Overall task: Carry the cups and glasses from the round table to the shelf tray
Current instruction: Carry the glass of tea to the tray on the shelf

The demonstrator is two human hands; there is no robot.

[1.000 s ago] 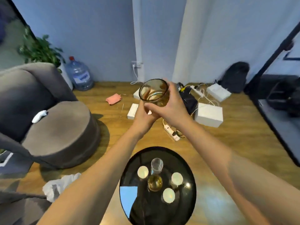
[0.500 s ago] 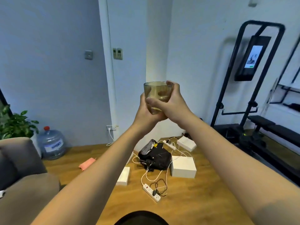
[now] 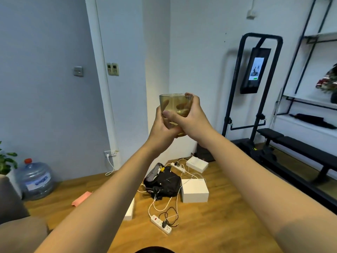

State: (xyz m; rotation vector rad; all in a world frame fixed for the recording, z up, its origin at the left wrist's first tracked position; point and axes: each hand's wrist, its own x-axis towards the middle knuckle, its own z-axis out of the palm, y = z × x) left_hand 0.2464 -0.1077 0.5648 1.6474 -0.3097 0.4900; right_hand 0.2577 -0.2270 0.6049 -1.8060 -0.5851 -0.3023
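glass (image 3: 174, 103) higher now, both hands around it

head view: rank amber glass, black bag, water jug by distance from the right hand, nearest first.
1. amber glass: gripped in the right hand, shared with the left hand.
2. black bag: on the floor, below the hands.
3. water jug: far left, by the wall.
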